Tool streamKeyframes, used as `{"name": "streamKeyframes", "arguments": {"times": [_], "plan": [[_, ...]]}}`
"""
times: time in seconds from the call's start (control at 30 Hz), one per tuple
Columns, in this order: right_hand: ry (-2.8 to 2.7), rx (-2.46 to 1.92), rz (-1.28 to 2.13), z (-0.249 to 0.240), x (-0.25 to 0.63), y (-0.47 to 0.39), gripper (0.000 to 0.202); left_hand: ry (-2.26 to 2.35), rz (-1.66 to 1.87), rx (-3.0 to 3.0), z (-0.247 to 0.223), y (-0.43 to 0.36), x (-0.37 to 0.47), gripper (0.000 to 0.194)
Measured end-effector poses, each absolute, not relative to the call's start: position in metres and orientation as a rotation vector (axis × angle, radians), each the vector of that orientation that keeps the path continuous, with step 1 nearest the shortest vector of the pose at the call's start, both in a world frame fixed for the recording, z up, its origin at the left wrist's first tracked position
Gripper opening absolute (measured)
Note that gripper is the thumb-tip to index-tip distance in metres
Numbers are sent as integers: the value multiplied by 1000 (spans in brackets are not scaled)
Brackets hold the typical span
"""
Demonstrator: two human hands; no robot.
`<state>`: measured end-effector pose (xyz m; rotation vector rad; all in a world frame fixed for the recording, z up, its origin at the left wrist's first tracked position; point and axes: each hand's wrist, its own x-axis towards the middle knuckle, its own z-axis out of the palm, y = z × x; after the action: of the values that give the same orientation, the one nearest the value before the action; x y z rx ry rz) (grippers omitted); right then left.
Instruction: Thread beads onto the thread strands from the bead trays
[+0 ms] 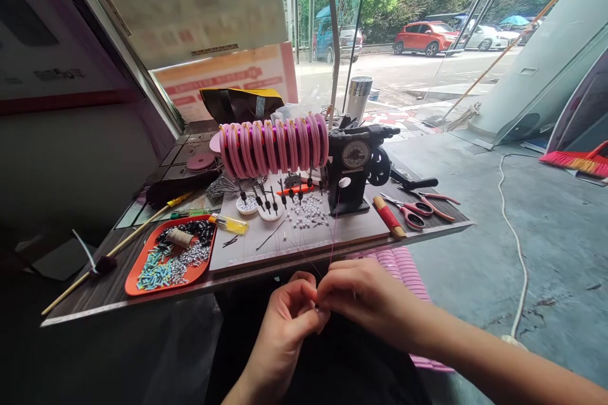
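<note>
My left hand (287, 326) and my right hand (363, 294) meet fingertip to fingertip in front of the table's edge, both closed in a pinch. A thin purple thread (334, 228) comes down from the black hand-cranked winding machine (350, 168) to the fingers of my right hand. Whatever sits between the fingertips of my left hand is too small to make out. Above the board, a row of pink spools (274, 147) is mounted on the machine's side, with several small black weights (267, 202) hanging on threads below. White beads (306, 210) lie on the pale board (304, 243).
An orange tray (130, 278) of beads stands at the left, near a yellow lighter (230, 224) and a long stick (66, 299). Scissors (411, 214), pliers (439, 207) and a red-wrapped wooden handle (388, 216) lie at the right. More pink spools (403, 269) are below the table.
</note>
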<state>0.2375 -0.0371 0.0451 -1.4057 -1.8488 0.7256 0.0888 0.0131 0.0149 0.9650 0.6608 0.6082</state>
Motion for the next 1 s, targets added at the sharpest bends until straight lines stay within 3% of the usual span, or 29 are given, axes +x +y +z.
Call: {"name": "streamKeyframes", "arguments": {"times": [0.13, 0.43, 0.77, 1.0], "plan": [[-1626, -1367, 872, 44, 237, -40, 9, 654, 589, 824, 15, 13, 90, 17], [-1189, -1215, 1081, 9, 223, -56, 19, 693, 496, 453, 12, 12, 89, 18], [-1097, -1186, 1024, -3, 211, -58, 15, 682, 513, 454, 16, 12, 88, 16], [-845, -1164, 1232, -5, 204, -55, 21, 673, 537, 561, 20, 11, 90, 14]]}}
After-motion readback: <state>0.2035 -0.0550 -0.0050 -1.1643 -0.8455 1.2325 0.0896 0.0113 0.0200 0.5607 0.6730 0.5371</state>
